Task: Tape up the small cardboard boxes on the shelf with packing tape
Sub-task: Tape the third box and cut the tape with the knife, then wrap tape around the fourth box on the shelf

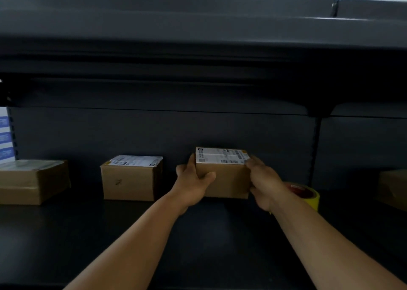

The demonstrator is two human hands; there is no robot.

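A small brown cardboard box [226, 179] with a white shipping label on top stands at the back of the dark shelf [198, 234]. My left hand [191, 182] grips its left side, thumb across the front face. My right hand [263, 183] holds its right side, fingers at the top right corner. A yellow roll of packing tape [307, 194] lies on the shelf just right of my right hand, partly hidden by my wrist. A second small labelled box [130, 179] stands to the left, apart from the held one.
A wider box [33, 182] wrapped in clear tape sits at the far left. Another cardboard box [393, 188] shows at the right edge, beyond the shelf upright. An upper shelf [198, 54] overhangs low above the boxes. The dark shelf surface stretches in front.
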